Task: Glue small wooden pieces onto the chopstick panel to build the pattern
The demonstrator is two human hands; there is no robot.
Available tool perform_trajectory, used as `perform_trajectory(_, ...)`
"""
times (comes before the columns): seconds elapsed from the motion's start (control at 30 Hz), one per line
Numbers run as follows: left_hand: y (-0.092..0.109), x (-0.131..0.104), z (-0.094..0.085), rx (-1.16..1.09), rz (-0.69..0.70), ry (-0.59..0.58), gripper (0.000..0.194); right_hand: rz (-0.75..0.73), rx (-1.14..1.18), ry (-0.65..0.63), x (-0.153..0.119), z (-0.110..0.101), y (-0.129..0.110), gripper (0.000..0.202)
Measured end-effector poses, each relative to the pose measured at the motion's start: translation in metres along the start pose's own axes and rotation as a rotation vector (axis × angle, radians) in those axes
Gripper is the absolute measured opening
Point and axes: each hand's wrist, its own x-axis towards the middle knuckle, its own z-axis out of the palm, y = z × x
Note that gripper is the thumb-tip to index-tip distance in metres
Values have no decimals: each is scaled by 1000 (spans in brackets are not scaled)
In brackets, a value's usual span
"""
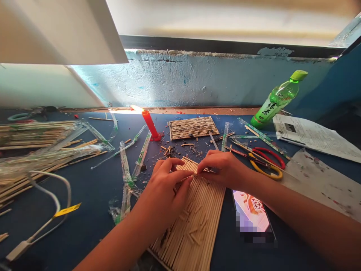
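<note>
The left hand [169, 186] and right hand [225, 168] meet over a wooden-stick panel [211, 205] on the table [93, 203], fingers [182, 175] drawn narrow; whether they grip something cannot be told. Short stick pieces [195, 239] lie on the panel; beyond, a lit red candle [150, 126] stands beside a smaller panel [193, 127].

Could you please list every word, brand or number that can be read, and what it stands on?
"绿茶": green plastic bottle; its smaller lettering is too blurred.
White printed paper sheet: too small to read.
Clear plastic wrappers with green print: unreadable.
Flat yellow tag: too blurred.
Black-edged rectangular phone: no legible text.
</note>
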Motion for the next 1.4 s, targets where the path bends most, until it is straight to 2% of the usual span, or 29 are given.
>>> perform_trajectory(0.17, 0, -1, 0, 3, 8, 4, 26, -14, -22, -11, -1, -2, 0, 5)
perform_trajectory(0.43, 1, -1, -1, -16, -33, 18, 25, -124, -36, -79, 0, -19, 5, 17)
perform_trajectory(0.67, 1, -1, 0, -7, 1, 8, 25, -197, -61, -101, 2, -17, 7, 15)
perform_trajectory(0.9, 0, -1, 0, 3, 21, 2, 25, -178, -20, -98, 1, -13, 10, 15)
perform_trajectory(1.0, 0, 1, 1, 4, 18, -4, 25, -145, -4, -111, 1, -12, 11, 16)
perform_trajectory(1.1, 1, 1, 1, -6, 5, -8, 25, -76, 3, -138, 1, -25, 8, 23)
perform_trajectory(1.17, 0, 0, 0, -14, -2, -11, 25, 21, -16, -188, -4, -45, 3, 43)
perform_trajectory(1.27, 0, -2, 0, -19, -9, -12, 24, 200, -117, -342, -18, -77, -2, 76)
perform_trajectory(1.33, 1, -3, 0, -20, -12, -13, 24, 305, -175, -413, -30, -90, -2, 85)
perform_trajectory(1.4, 2, -2, 0, -17, -19, -16, 24, 379, -199, -452, -38, -93, 1, 90)
